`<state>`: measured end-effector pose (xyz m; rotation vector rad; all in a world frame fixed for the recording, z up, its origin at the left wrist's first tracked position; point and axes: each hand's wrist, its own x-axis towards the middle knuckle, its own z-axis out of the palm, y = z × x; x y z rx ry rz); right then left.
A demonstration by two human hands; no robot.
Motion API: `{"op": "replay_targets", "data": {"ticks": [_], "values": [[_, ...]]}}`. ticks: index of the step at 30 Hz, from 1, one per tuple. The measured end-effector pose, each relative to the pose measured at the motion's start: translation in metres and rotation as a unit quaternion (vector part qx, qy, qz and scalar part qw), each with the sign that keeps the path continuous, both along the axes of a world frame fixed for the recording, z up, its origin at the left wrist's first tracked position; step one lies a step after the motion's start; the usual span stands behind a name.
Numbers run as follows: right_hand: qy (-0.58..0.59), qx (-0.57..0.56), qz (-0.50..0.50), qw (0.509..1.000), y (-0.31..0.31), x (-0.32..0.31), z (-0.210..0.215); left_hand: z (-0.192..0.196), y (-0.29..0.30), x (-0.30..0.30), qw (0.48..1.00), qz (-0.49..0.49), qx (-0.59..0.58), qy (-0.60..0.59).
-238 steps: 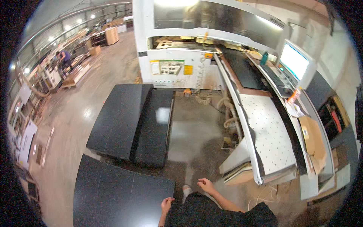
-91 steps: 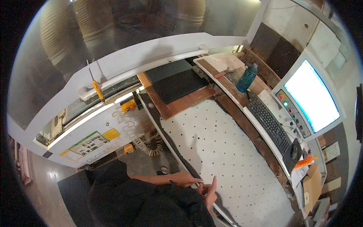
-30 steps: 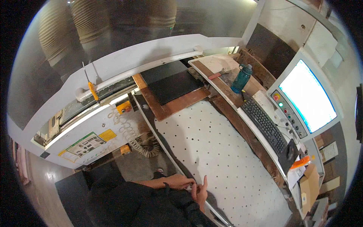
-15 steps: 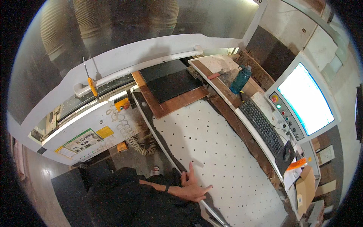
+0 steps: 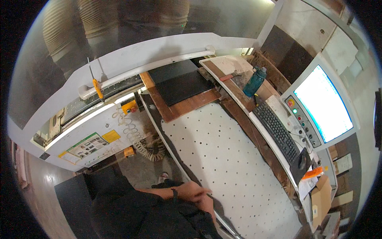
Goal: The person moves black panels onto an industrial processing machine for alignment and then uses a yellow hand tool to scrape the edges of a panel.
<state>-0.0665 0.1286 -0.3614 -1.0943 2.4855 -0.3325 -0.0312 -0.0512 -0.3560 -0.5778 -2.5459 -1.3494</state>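
Note:
My left hand (image 5: pixel 193 190), with a dark band on its wrist, lies at the near edge of a white perforated machine bed (image 5: pixel 230 167). A fingertip points onto the bed's rim. My right hand (image 5: pixel 207 204) sits just below it, touching it, its back turned up. Neither hand holds anything. A dark panel (image 5: pixel 181 84) lies on a brown board (image 5: pixel 175 109) at the far end of the bed, under the machine's white hood (image 5: pixel 147 53).
A black keyboard (image 5: pixel 276 131), a mouse (image 5: pixel 301 161) and a lit screen (image 5: pixel 324 101) stand to the right of the bed. A teal bottle (image 5: pixel 254 81) stands on the ledge behind them. A coiled hose (image 5: pixel 145 145) hangs at the left; dark panels (image 5: pixel 75 195) lie on the floor.
My left hand, spread flat on the bed half a second ago, has drawn back to the edge and now rests against my right hand. Earlier I stood farther back by stacked dark panels.

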Motion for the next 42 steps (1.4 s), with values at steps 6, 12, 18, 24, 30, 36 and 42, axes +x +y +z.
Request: {"op": "replay_targets", "data": {"ticks": [6,12,18,24,30,36,42], "values": [[0.036,-0.267,-0.224,0.937,-0.007,0.024,0.021,0.006,-0.034,-0.002,0.958,0.080,-0.202,-0.188],[0.041,-0.344,-0.215,0.913,0.005,0.019,-0.002,-0.019,-0.034,0.015,0.971,0.008,-0.094,-0.220],[0.013,-0.360,-0.251,0.899,-0.010,0.017,0.092,-0.018,-0.030,0.004,0.970,-0.022,-0.114,-0.213],[0.100,-0.499,-0.232,0.829,-0.019,0.007,0.060,-0.005,-0.030,0.009,0.962,-0.007,-0.142,-0.231],[0.055,-0.402,-0.204,0.891,-0.003,0.003,0.008,0.006,-0.022,0.000,0.997,0.073,0.009,0.016],[0.031,-0.352,-0.250,0.902,0.006,0.013,-0.015,0.024,-0.019,-0.011,0.946,0.012,-0.235,-0.224],[-0.006,-0.526,-0.351,0.775,0.017,0.005,0.000,0.018,-0.022,-0.007,0.980,0.179,0.017,-0.089]]}}
